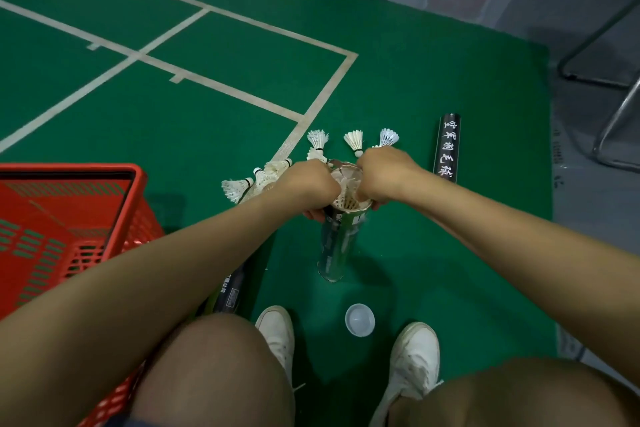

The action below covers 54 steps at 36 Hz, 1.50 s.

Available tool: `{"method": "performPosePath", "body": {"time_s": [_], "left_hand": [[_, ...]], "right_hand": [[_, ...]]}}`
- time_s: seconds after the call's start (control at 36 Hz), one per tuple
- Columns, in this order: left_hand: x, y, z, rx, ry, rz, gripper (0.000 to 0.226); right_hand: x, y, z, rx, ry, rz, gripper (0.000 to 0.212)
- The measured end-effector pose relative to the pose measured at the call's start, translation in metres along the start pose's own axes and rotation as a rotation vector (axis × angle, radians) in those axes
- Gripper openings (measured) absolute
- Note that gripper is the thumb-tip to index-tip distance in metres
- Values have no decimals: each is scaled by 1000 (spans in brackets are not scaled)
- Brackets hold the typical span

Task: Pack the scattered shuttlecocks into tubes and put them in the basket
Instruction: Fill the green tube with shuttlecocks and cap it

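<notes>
Crouching on the green court floor (207, 121), the person holds an upright tube (337, 243) between both hands, its base on the floor just ahead of the 2 white shoes (277, 333). The left hand (306, 185) is curled around the tube's rim on its left side, fingers wrapped toward the near wall. The right hand (382, 177) is closed at the rim's right side, its fingers dipping into the open mouth, where the white feathers of a shuttlecock (346, 191) show inside — whether those fingers pinch the feathers or only the rim cannot be told.

Loose shuttlecocks lie on the floor just beyond the hands: 1 near the court line (318, 139), 1 at centre (354, 140), 1 with a bluish tint (388, 138) partly behind the right hand, and a cluster (256, 180) to the left, partly hidden by the left wrist.

A second tube (447, 149), black with white characters, lies flat to the right, well apart from the hands. A third dark tube (235, 288) lies under the left forearm, mostly hidden. A white cap (360, 320) sits open side up between the shoes. The red basket (69, 229) stands at the left — beside the left arm, with no tube visible in the part that shows.
</notes>
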<state>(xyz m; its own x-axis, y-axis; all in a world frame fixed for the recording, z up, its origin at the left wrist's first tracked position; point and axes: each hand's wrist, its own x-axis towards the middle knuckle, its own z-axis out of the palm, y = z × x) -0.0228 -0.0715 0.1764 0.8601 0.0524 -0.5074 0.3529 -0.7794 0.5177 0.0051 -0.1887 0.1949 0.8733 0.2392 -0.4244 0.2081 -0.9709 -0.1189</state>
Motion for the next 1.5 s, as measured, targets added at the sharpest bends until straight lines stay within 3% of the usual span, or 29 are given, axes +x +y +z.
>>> {"method": "performPosePath", "body": {"time_s": [0.11, 0.19, 0.28, 0.36, 0.47, 0.56, 0.61, 0.75, 0.92, 0.97, 1.06, 1.17, 1.33, 1.5], "left_hand": [[0, 2, 1, 46, 59, 46, 25], [4, -6, 7, -157, 40, 59, 24], [6, -18, 13, -539, -157, 102, 42], [10, -26, 20, -627, -263, 203, 66], [30, -38, 40, -506, -187, 364, 85], [51, -34, 60, -456, -253, 392, 92], [65, -30, 73, -501, -252, 390, 83], [98, -31, 79, -392, -45, 397, 67], [115, -57, 96, -180, -82, 307, 61], [124, -67, 103, -56, -73, 242, 62], [136, -86, 115, 43, -144, 152, 60], [143, -113, 137, 245, -216, 86, 68], [143, -136, 169, 453, -251, 19, 77], [137, -153, 181, 387, -231, -32, 70]], "right_hand": [[2, 2, 0, 19, 26, 12, 6], [6, 9, 1, 175, -22, 51, 10], [10, 26, -6, 438, -72, 80, 18], [15, 50, -13, 702, -79, 102, 20], [26, 76, -11, 951, -46, 166, 25], [35, 88, -8, 1046, -24, 184, 26], [43, 98, -5, 1141, -42, 192, 27], [63, 125, 18, 1621, -134, 190, 20], [98, 135, 97, 1834, -199, 285, 23], [105, 131, 128, 1751, -189, 341, 26], [106, 125, 187, 1305, -147, 390, 31], [90, 124, 259, 713, -308, 142, 33], [64, 124, 311, 416, -405, -130, 59], [47, 122, 324, 107, -369, -346, 97]]}}
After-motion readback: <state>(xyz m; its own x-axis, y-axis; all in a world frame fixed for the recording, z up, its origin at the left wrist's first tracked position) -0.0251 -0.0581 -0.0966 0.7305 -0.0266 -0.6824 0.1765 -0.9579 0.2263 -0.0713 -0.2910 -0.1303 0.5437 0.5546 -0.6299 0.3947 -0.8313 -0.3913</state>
